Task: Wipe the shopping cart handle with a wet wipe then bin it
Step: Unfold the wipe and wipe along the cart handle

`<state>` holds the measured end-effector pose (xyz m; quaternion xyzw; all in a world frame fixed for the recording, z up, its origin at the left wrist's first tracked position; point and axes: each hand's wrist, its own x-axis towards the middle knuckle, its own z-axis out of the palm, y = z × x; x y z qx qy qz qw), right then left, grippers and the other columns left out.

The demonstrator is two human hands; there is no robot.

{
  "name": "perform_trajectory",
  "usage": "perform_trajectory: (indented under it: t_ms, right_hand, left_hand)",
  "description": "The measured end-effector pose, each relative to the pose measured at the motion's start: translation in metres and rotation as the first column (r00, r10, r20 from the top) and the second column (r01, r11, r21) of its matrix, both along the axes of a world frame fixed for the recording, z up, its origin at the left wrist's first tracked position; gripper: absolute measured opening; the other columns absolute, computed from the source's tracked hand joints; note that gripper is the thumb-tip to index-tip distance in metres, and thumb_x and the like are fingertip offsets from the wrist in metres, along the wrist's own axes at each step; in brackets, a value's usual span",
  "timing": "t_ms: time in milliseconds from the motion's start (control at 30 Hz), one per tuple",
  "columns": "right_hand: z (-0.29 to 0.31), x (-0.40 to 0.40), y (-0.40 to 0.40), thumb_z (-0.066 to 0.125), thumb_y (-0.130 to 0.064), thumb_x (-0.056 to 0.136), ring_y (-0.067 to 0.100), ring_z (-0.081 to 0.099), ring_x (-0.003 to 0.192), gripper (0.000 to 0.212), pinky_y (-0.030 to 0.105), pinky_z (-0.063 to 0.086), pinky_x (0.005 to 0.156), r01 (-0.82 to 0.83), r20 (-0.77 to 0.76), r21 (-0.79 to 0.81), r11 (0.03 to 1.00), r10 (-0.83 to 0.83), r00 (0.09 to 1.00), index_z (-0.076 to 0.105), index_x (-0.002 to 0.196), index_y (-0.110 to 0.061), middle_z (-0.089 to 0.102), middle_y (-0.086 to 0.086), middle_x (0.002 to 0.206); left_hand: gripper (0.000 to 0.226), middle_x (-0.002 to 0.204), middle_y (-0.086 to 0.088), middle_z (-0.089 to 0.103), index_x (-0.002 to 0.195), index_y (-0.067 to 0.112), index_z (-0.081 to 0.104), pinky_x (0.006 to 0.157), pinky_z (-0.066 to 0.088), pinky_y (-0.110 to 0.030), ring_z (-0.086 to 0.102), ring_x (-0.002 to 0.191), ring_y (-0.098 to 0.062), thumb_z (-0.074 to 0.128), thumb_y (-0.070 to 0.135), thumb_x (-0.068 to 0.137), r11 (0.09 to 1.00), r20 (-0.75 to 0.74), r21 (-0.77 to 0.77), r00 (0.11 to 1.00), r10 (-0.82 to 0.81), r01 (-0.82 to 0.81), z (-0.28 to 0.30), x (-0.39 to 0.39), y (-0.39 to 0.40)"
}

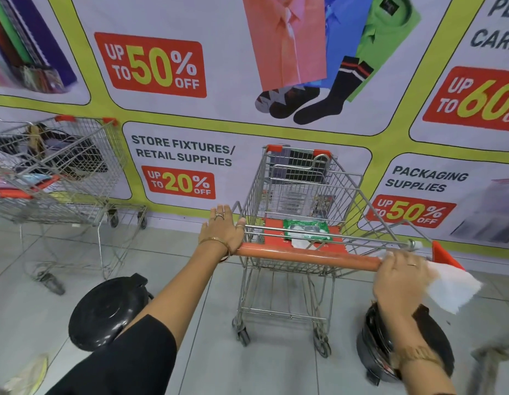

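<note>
The right hand (401, 280) is gripping the right end of the orange cart handle (304, 256), its grip clamped on a white wet wipe (454, 289) that is pressed against the bar; most of the wipe is hanging out loose to the right of the fingers, and its edge is blurring. At the far left end of the same handle the left hand (222, 232) is resting with fingers spread flat and apart, its heel lying on the bar and its fingers reaching over the corner of the wire basket.

Just beyond the handle, between the two hands, a green wipes packet (306, 230) is lying on the red child-seat flap of the shopping cart (299, 201). Below the right wrist a black bin (436, 346) is standing on the floor, its opening largely hidden by the forearm, so whether it is open is hard to tell. Below the left forearm a second black bin (105, 312) is sitting with its lid closed.

The floor (276, 366) is pale grey tile. Farther left, another wire cart (62, 172) is holding dark items too tangled to make out. Behind everything a wall banner (190, 155) is showing discount panels, its right-hand text cut off by the frame.
</note>
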<state>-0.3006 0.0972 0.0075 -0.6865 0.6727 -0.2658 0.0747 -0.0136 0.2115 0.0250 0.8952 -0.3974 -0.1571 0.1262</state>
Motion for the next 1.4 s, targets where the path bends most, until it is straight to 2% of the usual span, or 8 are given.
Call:
perform_trajectory:
  t_ms: [200, 367, 567, 767, 1000, 1233, 1300, 1400]
  right_hand:
    - [-0.002, 0.118, 0.071, 0.029, -0.028, 0.089, 0.026, 0.052, 0.114, 0.04, 0.044, -0.003, 0.113, -0.288, -0.088, 0.009, 0.958, 0.287, 0.954, 0.064, 0.104, -0.013, 0.066, 0.008, 0.114]
    - [0.002, 0.143, 0.098, 0.029, -0.03, 0.09, 0.024, 0.051, 0.117, 0.04, 0.046, 0.014, 0.114, -0.523, -0.066, -0.015, 0.852, 0.521, 0.851, 0.061, 0.109, -0.017, 0.064, 0.003, 0.12]
    - [-0.013, 0.046, 0.046, 0.027, -0.032, 0.092, 0.028, 0.034, 0.133, 0.045, 0.048, 0.008, 0.115, -0.258, -0.033, -0.025, 0.966, 0.257, 0.966, 0.053, 0.124, -0.016, 0.051, 0.012, 0.136]
    - [-0.011, 0.018, 0.01, 0.026, -0.027, 0.092, 0.037, 0.034, 0.129, 0.045, 0.059, 0.013, 0.111, -0.025, 0.064, -0.047, 0.999, 0.028, 0.998, 0.058, 0.108, 0.0, 0.057, 0.024, 0.123]
    - [-0.009, 0.099, 0.064, 0.028, -0.033, 0.093, 0.03, 0.036, 0.131, 0.042, 0.048, -0.002, 0.114, -0.27, -0.022, 0.026, 0.963, 0.27, 0.962, 0.06, 0.109, -0.012, 0.058, 0.012, 0.127]
    - [0.015, 0.138, 0.114, 0.043, -0.02, 0.094, 0.018, 0.056, 0.102, 0.027, 0.037, 0.029, 0.112, -0.579, 0.49, -0.05, 0.814, 0.525, 0.696, 0.065, 0.109, -0.017, 0.067, 0.001, 0.107]
    - [0.035, 0.132, 0.118, 0.044, -0.026, 0.094, 0.014, 0.06, 0.093, 0.025, 0.025, 0.048, 0.089, -0.618, 0.686, 0.0, 0.786, 0.45, 0.572, 0.066, 0.105, -0.022, 0.069, -0.004, 0.099]
    - [0.075, 0.121, 0.111, 0.042, -0.03, 0.094, 0.002, 0.063, 0.075, 0.021, 0.006, 0.047, 0.059, -0.608, 0.799, -0.012, 0.794, 0.373, 0.471, 0.063, 0.091, -0.036, 0.068, -0.01, 0.088]
  left_hand:
    - [0.064, 0.159, -0.011, 0.002, 0.149, 0.008, 0.004, 0.12, 0.009, -0.041, -0.001, 0.146, -0.023, 0.02, 0.043, 0.098, 1.0, 0.003, -0.016, 1.0, -0.009, 0.009, -0.002, 0.001, -0.001]
    - [0.064, 0.159, -0.009, 0.002, 0.149, 0.009, 0.004, 0.12, 0.011, -0.044, 0.0, 0.146, -0.024, 0.019, 0.043, 0.098, 1.0, 0.043, 0.018, 0.999, -0.015, 0.014, -0.001, 0.007, 0.001]
    - [0.063, 0.159, -0.009, -0.002, 0.149, 0.011, 0.003, 0.119, 0.009, -0.044, -0.002, 0.146, -0.023, 0.021, 0.043, 0.098, 1.0, 0.007, -0.004, 1.0, -0.016, 0.017, -0.003, 0.008, 0.0]
    - [0.063, 0.159, -0.009, -0.002, 0.149, 0.011, 0.004, 0.119, 0.008, -0.044, -0.003, 0.146, -0.023, 0.021, 0.043, 0.097, 0.999, -0.012, -0.031, 1.0, -0.022, 0.022, -0.008, 0.005, -0.004]
    - [0.063, 0.159, -0.012, 0.003, 0.148, 0.007, 0.007, 0.121, 0.009, -0.042, 0.001, 0.146, -0.025, 0.022, 0.041, 0.098, 0.999, 0.059, -0.004, 0.998, -0.035, 0.035, -0.005, 0.013, -0.006]
    - [0.062, 0.159, -0.01, 0.002, 0.149, 0.009, 0.007, 0.12, 0.009, -0.046, -0.001, 0.146, -0.024, 0.022, 0.042, 0.097, 0.998, 0.073, 0.006, 0.995, -0.061, 0.06, 0.001, 0.014, -0.002]
    - [0.062, 0.159, -0.008, 0.001, 0.149, 0.01, 0.007, 0.118, 0.008, -0.047, -0.002, 0.146, -0.024, 0.023, 0.041, 0.097, 0.998, 0.058, -0.02, 0.997, -0.059, 0.06, 0.002, 0.013, -0.003]
    - [0.055, 0.158, -0.01, 0.011, 0.147, 0.01, 0.02, 0.118, 0.012, -0.047, 0.007, 0.146, -0.024, 0.03, 0.033, 0.098, 0.976, 0.025, -0.194, 0.995, -0.098, 0.101, 0.006, 0.01, 0.002]
